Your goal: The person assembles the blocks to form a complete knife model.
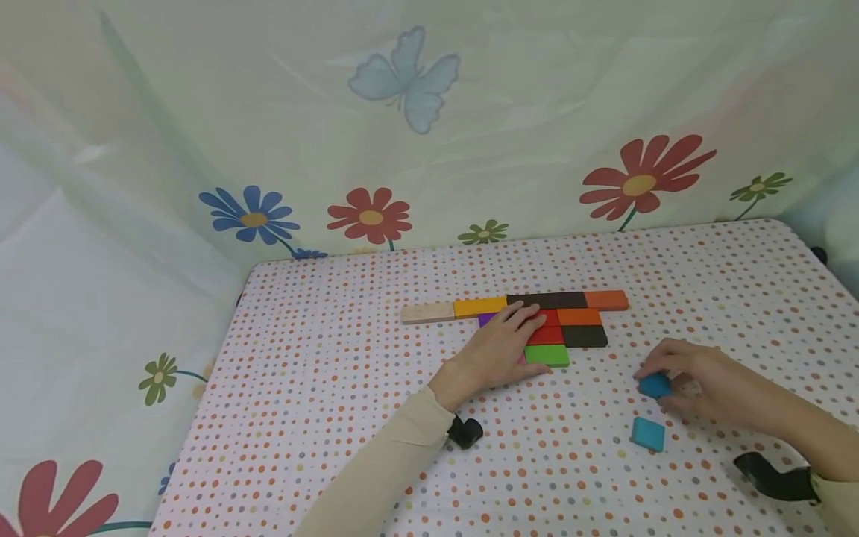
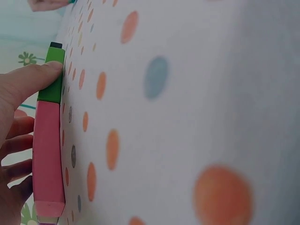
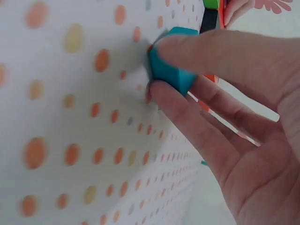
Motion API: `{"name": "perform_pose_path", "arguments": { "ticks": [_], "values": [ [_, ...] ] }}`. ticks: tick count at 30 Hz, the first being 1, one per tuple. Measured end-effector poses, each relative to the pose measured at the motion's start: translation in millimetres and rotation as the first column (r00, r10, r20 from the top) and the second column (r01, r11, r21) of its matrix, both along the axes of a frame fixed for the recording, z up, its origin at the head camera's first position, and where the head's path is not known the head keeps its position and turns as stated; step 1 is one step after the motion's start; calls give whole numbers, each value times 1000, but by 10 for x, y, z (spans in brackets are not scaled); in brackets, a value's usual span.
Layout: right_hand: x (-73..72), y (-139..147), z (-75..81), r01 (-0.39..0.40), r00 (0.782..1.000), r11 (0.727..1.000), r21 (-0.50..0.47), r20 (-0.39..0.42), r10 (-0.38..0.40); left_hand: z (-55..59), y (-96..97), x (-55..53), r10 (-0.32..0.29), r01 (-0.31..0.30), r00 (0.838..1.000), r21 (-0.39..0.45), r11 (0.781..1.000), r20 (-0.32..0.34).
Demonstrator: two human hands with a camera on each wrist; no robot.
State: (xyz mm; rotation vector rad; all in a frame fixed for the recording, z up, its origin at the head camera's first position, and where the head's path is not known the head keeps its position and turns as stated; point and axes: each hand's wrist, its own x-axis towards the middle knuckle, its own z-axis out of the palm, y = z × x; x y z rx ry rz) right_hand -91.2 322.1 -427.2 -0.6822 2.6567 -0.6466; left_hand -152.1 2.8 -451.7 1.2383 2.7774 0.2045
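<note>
My left hand (image 1: 495,352) rests on a flat group of coloured wooden blocks, fingers spread over it. In the left wrist view, its thumb touches the side of a green block (image 2: 54,77), which stands end to end with a pink block (image 2: 48,150). Red blocks (image 1: 546,336) show beside the fingertips; purple and pink ones are partly hidden under the hand. Off to the right, my right hand (image 1: 705,384) pinches a blue block (image 3: 171,70) between thumb and fingers, low at the tablecloth. Just nearer to me lies a light blue block (image 1: 648,434), apart from the hand.
Along the group's far side runs a row of natural wood (image 1: 428,312), yellow (image 1: 479,306), dark brown (image 1: 546,300) and orange (image 1: 606,300) blocks. A dotted cloth (image 1: 322,388) covers the table. Behind it hangs a flowered curtain (image 1: 523,134).
</note>
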Motion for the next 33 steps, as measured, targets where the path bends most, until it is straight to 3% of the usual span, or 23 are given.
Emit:
{"name": "perform_pose_path", "arguments": {
  "ticks": [7, 12, 19, 24, 33],
  "values": [
    [-147, -94, -23, -31, 993, 1000, 5, -113, 31, -18, -5, -2, -2, 2, 1000, 11, 1000, 6],
    [-292, -131, 23, 37, 982, 998, 43, -189, -28, -23, -8, -2, -8, 8, 1000, 21, 1000, 10],
    [-551, -205, 95, 86, 947, 996, 33, -313, -71, -17, -11, -2, -9, 9, 1000, 23, 1000, 5],
    [-657, -297, 102, 99, 945, 994, 46, -317, -80, -23, -2, -4, -17, 17, 1000, 23, 1000, -4],
    [-685, -384, 25, 98, 951, 995, 35, -299, -84, -23, -12, -3, -6, 6, 1000, 12, 1000, 0]
  ]
}}
